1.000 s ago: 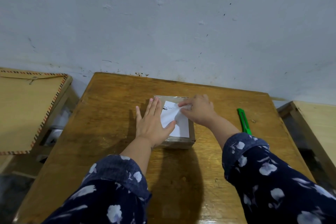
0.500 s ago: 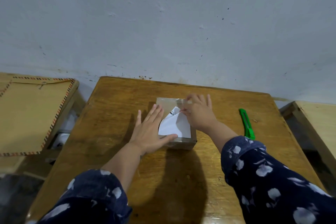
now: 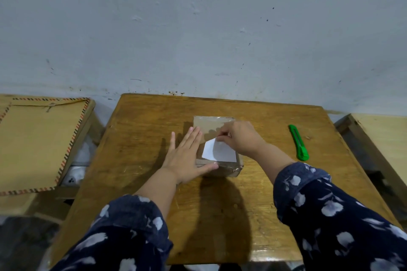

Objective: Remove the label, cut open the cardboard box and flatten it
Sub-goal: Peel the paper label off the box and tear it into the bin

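Note:
A small taped cardboard box sits in the middle of the wooden table. A white label on its top is folded back toward me, with only its near part still flat on the box. My right hand pinches the label's lifted edge. Flat against the box's left side and near corner lies my left hand, fingers spread, holding nothing. A green utility knife rests on the table to the right of the box, apart from both hands.
A grey wall runs just behind the table's far edge. On a lower stand to the left lies a large brown envelope with a striped border. Another wooden surface stands at the right, beyond a gap.
My right hand has peeled the label further toward me, baring more of the box's far top. My left hand has stayed pressed on the box's left side.

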Motion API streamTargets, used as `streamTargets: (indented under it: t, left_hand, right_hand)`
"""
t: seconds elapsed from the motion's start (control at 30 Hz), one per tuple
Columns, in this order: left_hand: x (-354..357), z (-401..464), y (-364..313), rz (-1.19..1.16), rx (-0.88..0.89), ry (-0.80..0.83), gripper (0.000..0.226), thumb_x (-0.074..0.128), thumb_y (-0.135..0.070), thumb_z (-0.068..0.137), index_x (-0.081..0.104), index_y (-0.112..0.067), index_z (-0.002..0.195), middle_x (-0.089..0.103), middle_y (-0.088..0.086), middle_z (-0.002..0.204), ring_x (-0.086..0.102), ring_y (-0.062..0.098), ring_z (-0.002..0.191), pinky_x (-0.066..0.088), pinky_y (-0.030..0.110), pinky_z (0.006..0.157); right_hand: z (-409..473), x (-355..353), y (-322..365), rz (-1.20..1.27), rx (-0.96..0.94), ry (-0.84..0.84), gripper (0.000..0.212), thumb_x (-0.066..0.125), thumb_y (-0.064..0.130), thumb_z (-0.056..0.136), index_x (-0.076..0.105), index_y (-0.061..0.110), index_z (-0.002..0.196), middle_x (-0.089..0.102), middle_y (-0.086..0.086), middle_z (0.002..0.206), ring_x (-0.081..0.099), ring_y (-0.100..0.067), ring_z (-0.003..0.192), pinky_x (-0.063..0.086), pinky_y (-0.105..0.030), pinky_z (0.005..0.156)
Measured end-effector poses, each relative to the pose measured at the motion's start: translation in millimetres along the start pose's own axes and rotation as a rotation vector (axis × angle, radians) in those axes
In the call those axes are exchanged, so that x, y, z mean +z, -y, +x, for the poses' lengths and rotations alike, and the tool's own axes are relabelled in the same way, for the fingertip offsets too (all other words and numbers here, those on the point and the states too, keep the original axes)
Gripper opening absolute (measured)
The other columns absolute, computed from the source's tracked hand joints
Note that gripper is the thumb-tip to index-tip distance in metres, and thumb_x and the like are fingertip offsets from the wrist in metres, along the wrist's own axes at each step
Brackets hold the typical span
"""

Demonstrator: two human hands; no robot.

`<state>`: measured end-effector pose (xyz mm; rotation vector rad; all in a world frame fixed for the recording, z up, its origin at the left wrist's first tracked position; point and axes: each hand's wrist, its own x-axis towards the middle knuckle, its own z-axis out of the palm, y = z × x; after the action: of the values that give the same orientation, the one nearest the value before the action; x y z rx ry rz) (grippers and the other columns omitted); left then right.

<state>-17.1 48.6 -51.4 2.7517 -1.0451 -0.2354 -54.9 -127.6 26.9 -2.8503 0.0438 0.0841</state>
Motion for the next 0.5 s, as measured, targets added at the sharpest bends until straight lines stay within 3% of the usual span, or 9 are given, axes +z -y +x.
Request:
streamTargets:
  t: [0.07, 0.2, 0.27, 0.33, 0.4, 0.5]
  left_hand:
    - [0, 0, 0, -0.024, 0.004, 0.006, 0.106, 0.021, -0.086, 0.073, -0.011, -0.022, 0.15, -0.018, -0.005, 0.159, -0.022, 0.011, 0.143, -0.017, 0.054, 0.113]
    - [-2, -3, -1, -0.05, 0.016, 0.002, 0.109, 0.019, -0.088, 0.07, -0.01, -0.02, 0.151, -0.017, -0.005, 0.159, -0.021, 0.011, 0.144, -0.015, 0.055, 0.114]
    - [-3, -3, -1, -0.079, 0.02, 0.0, 0.108, 0.024, -0.086, 0.072, -0.009, -0.019, 0.151, -0.016, -0.005, 0.159, -0.02, 0.011, 0.144, -0.015, 0.055, 0.114]
    - [-3, -3, -1, -0.076, 0.016, -0.006, 0.109, 0.024, -0.086, 0.072, -0.009, -0.019, 0.151, -0.015, -0.005, 0.16, -0.02, 0.011, 0.144, -0.015, 0.055, 0.114]
    - [-4, -3, -2, -0.063, 0.011, -0.002, 0.11, 0.025, -0.087, 0.071, -0.008, -0.018, 0.151, -0.015, -0.005, 0.16, -0.02, 0.01, 0.144, -0.016, 0.055, 0.114]
    - [-10, -2, -8, -0.158, -0.023, -0.014, 0.107, 0.032, -0.084, 0.074, -0.002, -0.019, 0.152, -0.006, -0.004, 0.161, -0.013, 0.011, 0.146, -0.02, 0.052, 0.113]
  right_hand:
    - [-3, -9, -5, 0.127, 0.076, -0.022, 0.018, 0.058, 0.026, 0.092, 0.072, 0.017, 0.099, 0.072, 0.002, 0.1, 0.06, -0.014, 0.087, 0.048, -0.032, 0.083]
    - [-9, -19, -13, 0.28, 0.206, -0.052, 0.017, 0.059, 0.02, 0.091, 0.073, 0.012, 0.096, 0.07, -0.003, 0.094, 0.056, -0.013, 0.081, 0.043, -0.022, 0.065]
    - [-9, -23, -15, 0.351, 0.288, -0.184, 0.018, 0.058, 0.022, 0.093, 0.071, 0.011, 0.096, 0.065, -0.002, 0.087, 0.053, -0.013, 0.078, 0.038, -0.018, 0.057]
    - [-8, -30, -20, 0.385, 0.372, -0.306, 0.018, 0.059, 0.024, 0.092, 0.071, 0.011, 0.095, 0.06, 0.001, 0.085, 0.052, -0.014, 0.081, 0.036, -0.021, 0.058]
    - [-10, -35, -25, 0.351, 0.434, -0.292, 0.018, 0.06, 0.026, 0.09, 0.071, 0.012, 0.096, 0.06, 0.0, 0.087, 0.054, -0.017, 0.085, 0.038, -0.025, 0.066]
    - [-18, -31, -27, 0.291, 0.481, -0.243, 0.019, 0.062, 0.029, 0.089, 0.072, 0.015, 0.098, 0.061, 0.0, 0.089, 0.055, -0.016, 0.084, 0.04, -0.027, 0.064]
